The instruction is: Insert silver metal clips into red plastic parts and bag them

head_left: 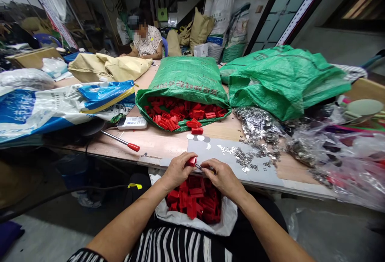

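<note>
My left hand (177, 169) is closed in a pinch on a small red plastic piece (191, 161) at the table's near edge. My right hand (221, 175) is closed beside it, pinching a small metal part (199, 167) against the red piece. Both hands hover over a white bag of red plastic pieces (195, 202) resting in my lap. An open green sack (186, 81) spills more red pieces (180, 113) onto the table. Small shiny metal parts (249, 157) lie scattered on a grey sheet (270, 173) to the right of my hands.
A red-handled screwdriver (122, 141) and a white remote-like device (131, 122) lie at left. A second green sack (282, 77), clear bags of metal parts (331, 149), and blue-white sacks (45, 109) crowd the table. Another person (146, 39) sits at the far end.
</note>
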Demonstrator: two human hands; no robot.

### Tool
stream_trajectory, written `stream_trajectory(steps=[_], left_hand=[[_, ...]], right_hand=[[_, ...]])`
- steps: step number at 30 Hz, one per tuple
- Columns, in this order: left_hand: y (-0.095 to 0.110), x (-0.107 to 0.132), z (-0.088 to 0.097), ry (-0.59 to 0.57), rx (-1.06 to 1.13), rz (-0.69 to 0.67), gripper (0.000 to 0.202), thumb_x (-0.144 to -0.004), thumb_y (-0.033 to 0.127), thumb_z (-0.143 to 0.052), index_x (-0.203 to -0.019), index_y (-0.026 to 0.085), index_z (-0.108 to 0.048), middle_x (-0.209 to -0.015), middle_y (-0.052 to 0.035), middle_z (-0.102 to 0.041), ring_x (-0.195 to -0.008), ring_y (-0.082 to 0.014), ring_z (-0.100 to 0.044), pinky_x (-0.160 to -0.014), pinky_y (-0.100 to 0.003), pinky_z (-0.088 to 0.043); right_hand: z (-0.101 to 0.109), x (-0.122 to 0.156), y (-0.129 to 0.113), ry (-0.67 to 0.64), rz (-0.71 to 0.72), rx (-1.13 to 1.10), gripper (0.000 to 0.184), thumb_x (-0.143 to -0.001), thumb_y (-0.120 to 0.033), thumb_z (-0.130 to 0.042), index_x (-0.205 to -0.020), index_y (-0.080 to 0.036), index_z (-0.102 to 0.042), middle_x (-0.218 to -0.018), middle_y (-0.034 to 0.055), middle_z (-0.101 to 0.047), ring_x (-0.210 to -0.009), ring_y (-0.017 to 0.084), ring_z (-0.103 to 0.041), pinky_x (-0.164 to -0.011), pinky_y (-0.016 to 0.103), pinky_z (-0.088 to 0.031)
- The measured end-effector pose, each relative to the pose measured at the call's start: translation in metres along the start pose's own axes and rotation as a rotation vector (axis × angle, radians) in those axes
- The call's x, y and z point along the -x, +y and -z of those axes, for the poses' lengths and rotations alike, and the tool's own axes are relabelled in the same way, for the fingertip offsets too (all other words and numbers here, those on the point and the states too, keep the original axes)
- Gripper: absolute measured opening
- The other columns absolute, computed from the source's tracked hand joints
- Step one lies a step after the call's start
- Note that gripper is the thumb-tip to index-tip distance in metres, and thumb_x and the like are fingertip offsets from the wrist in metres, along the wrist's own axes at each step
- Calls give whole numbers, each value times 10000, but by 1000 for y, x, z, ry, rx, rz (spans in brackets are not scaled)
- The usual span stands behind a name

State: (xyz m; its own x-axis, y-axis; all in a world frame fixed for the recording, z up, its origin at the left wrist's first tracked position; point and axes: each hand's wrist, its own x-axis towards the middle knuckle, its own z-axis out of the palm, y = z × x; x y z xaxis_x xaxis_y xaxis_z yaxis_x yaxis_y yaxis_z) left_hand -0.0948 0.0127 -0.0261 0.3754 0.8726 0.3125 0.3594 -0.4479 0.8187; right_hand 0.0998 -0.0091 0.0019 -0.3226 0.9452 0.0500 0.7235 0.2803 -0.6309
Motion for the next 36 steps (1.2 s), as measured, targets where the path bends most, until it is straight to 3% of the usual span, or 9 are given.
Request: stream_trajectory(steps=[9, 19, 28, 32, 36], left_hand=[[0, -1, 1, -8, 36, 3, 369, -777, 139, -648, -1134, 225, -613, -1035, -45, -678, -960, -187, -627, -863, -296, -479], [-5, -1, -1, 13, 53, 48, 387, -757, 108, -644, -1125, 229, -634, -1103, -40, -691, -1014, -185, -634, -920, -308, -474], [7, 11, 3, 84, 82, 58, 285, -732, 135, -679, -1004, 202, -625, -961, -29, -672, -885, -169, -616, -826, -289, -474], [16, 15, 7, 113, 120, 61, 247, -744, 161, -680, -977, 202, -609, -945, -29, -658, -863, -166, -601, -818, -288, -465], [21, 16, 9, 123, 158, 61, 245, -749, 179, -684, -982, 207, -612, -949, -32, -659, -872, -171, -603, -832, -296, -460]], right_hand=[[-3, -2, 0, -41, -16, 67, 163, -882, -207, -497, -929, -224, -652, -929, 29, -658, -873, 173, -611, -781, 286, -439], [-7, -9, -31, -58, -195, 244, 176, -887, -163, -467, -914, -203, -636, -924, 58, -660, -878, 198, -622, -761, 290, -413], [-2, 12, -9, 68, -46, -95, 170, -913, -257, -397, -989, -222, -545, -1013, 48, -619, -896, 175, -586, -821, 314, -439], [2, 19, -14, 30, -47, -204, 170, -923, -315, -388, -996, -232, -518, -947, 21, -641, -800, 159, -598, -769, 304, -457], [0, 19, -16, 30, 9, -225, 212, -918, -275, -396, -1050, -236, -558, -1009, 32, -655, -918, 168, -607, -836, 312, -457]])
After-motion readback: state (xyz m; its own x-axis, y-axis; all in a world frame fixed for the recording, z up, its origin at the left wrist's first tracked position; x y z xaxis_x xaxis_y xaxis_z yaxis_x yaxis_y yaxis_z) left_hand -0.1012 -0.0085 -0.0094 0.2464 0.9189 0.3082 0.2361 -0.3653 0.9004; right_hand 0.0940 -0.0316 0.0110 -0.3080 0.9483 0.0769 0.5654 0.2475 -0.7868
